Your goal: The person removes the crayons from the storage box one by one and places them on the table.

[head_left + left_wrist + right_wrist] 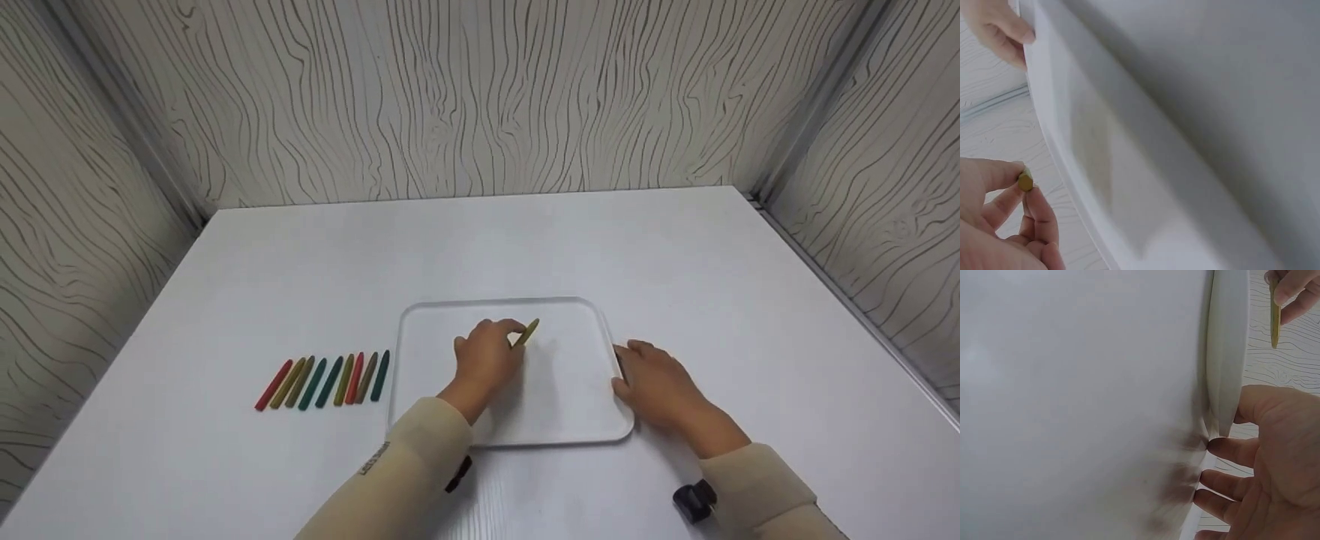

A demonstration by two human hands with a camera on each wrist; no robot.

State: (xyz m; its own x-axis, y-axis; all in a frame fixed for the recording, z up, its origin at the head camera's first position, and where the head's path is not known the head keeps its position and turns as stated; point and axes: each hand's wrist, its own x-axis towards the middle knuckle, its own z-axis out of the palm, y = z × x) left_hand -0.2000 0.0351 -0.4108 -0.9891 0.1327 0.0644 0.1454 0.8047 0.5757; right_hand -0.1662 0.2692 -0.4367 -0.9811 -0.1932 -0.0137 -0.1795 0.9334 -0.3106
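My left hand (487, 356) pinches a yellow-olive crayon (530, 331) between thumb and fingertips above a white tray (577, 397). The crayon tilts, its tapered tip pointing up and away; in the left wrist view its flat end (1026, 182) faces the camera. At the tray's right side, my right hand (660, 386) grips the edge. Its thumb (1252, 402) lies over the rim, while the other fingers (1233, 450) come in low at the outer side. To the left of the tray, several crayons (331, 382) lie side by side in a slanted row.
Red, olive, brownish and green crayons make up the row, the rightmost green one (381, 375) close to the tray's left rim. The white table (480, 247) meets wood-grain-patterned panels (480, 97) at its back and sides. Dark wrist devices (694, 501) show by both sleeves.
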